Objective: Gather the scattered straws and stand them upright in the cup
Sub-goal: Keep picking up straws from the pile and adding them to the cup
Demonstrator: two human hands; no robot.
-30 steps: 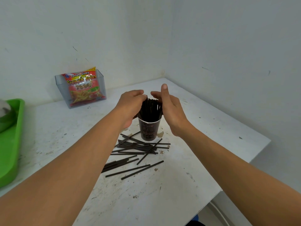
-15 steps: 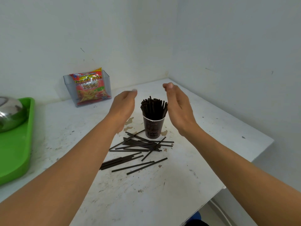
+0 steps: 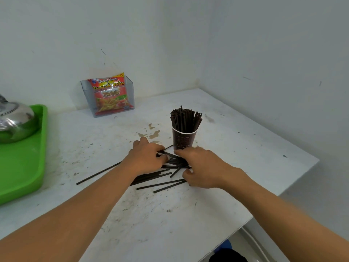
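Observation:
A dark paper cup (image 3: 183, 141) stands upright on the white table (image 3: 170, 214), packed with upright black straws (image 3: 186, 118). Just in front of it lies a pile of loose black straws (image 3: 160, 184), and one straw (image 3: 98, 173) sticks out to the left. My left hand (image 3: 146, 157) is down on the left side of the pile with its fingers curled around some straws. Palm down on the right side of the pile is my right hand (image 3: 203, 167), fingers and thumb apart. Both hands hide the middle of the pile.
A green tray (image 3: 22, 167) with a metal pot (image 3: 15, 120) sits at the left edge. A red snack packet (image 3: 109, 93) stands in a clear holder (image 3: 130, 91) against the back wall. The table edge runs close on the right and front right.
Both hands left the straws in the cup, spread apart, then dropped to the loose pile in front of the cup. The left hand's fingers have curled onto the straws.

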